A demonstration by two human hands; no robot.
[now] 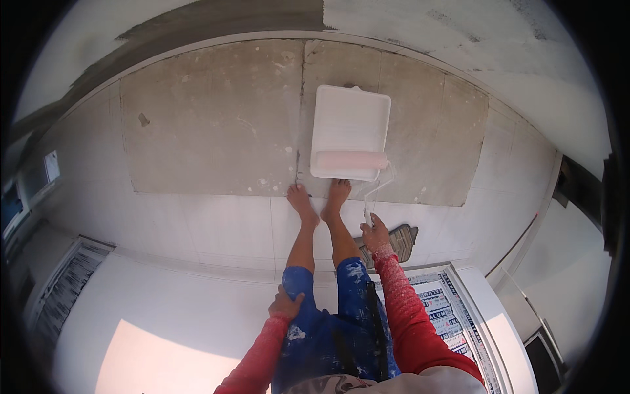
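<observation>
My right hand is closed round the white handle of a paint roller, right of my feet. Its wire frame bends up from the handle. The pinkish-looking roller sleeve lies across the near end of a white paint tray, which holds white paint. My left hand rests on my left knee, thumb apart from the fingers; no tool shows in it. My blue shorts and red sleeves carry paint specks.
Under the tray lies a worn grey-brown floor sheet with paint spots. A pair of dark slip-on shoes sits behind my right hand. A taped, film-covered frame stands near my right side. A partly painted wall rises beyond the sheet.
</observation>
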